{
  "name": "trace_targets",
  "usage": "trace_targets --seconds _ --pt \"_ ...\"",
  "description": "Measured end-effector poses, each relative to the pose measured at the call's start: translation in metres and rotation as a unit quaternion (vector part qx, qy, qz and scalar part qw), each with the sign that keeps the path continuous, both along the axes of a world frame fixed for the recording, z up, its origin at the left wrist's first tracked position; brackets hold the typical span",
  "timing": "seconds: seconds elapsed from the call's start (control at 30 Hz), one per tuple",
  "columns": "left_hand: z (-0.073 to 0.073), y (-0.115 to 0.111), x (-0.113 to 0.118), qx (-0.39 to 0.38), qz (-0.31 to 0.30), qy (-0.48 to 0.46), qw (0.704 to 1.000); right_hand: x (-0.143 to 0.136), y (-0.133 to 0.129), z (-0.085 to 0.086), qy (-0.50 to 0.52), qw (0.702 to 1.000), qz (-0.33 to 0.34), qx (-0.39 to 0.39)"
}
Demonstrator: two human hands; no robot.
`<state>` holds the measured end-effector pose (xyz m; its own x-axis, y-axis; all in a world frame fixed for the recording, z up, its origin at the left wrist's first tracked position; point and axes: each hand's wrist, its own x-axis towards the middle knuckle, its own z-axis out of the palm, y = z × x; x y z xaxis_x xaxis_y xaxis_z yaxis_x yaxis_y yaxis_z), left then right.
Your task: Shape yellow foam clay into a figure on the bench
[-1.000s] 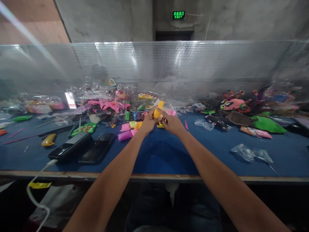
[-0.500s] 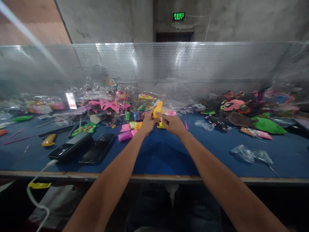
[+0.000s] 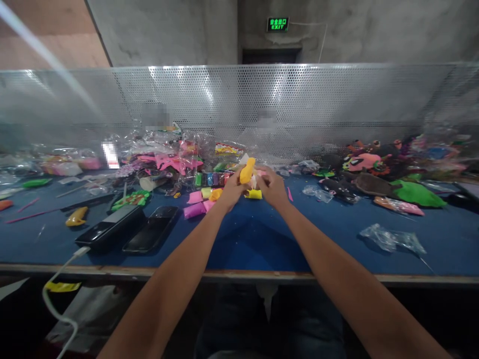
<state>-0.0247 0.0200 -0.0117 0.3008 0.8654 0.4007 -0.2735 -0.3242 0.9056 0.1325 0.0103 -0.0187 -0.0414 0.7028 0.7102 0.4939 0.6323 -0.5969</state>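
Note:
My left hand (image 3: 232,191) is closed around an orange-yellow lump of modelling clay (image 3: 247,170), which stands up out of the fingers. A pale, whitish scrap shows behind the lump. Close by on the right, my right hand (image 3: 272,188) has its fingers bent together, apart from the lump; what they grip, if anything, I cannot make out. Below the hands a bright yellow clay packet (image 3: 254,194) lies on the blue table. Pink and purple clay packets (image 3: 195,209) sit left of my left hand, with a row of dark coloured packs (image 3: 211,179) behind them.
A black phone (image 3: 151,230) and a power bank (image 3: 108,229) with a white cable lie at the left front. Crumpled clear plastic (image 3: 389,238) is on the right. Plush-like toys (image 3: 368,164) and bagged items pile up before a perforated metal screen (image 3: 224,94).
My right hand has come away from the orange-yellow lump and shifted slightly right. The lump stays in my left hand, tilted a little to the right, and the yellow packet below shows more.

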Motion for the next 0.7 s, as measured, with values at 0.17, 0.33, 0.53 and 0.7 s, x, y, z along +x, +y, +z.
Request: trace_targets --seconds 0.17,0.33,0.53,0.7 --pt "-0.0019 -0.0040 0.0018 -0.022 -0.038 -0.002 0.999 -0.0072 0.0060 -0.0007 0.155 0.980 0.067 -0.106" --pt "-0.0032 -0.0045 0.0035 -0.032 -0.056 -0.012 0.998 -0.0087 0.0056 0.0044 0.163 0.957 0.140 -0.196" --pt "-0.0057 0.0010 0.0073 -0.071 -0.025 -0.063 0.995 -0.0061 0.0030 0.0051 0.162 0.951 0.158 -0.210" --pt "-0.0079 0.0048 0.0084 -0.069 -0.038 -0.058 0.995 -0.0060 0.0078 0.0016 0.174 0.951 0.151 -0.204"
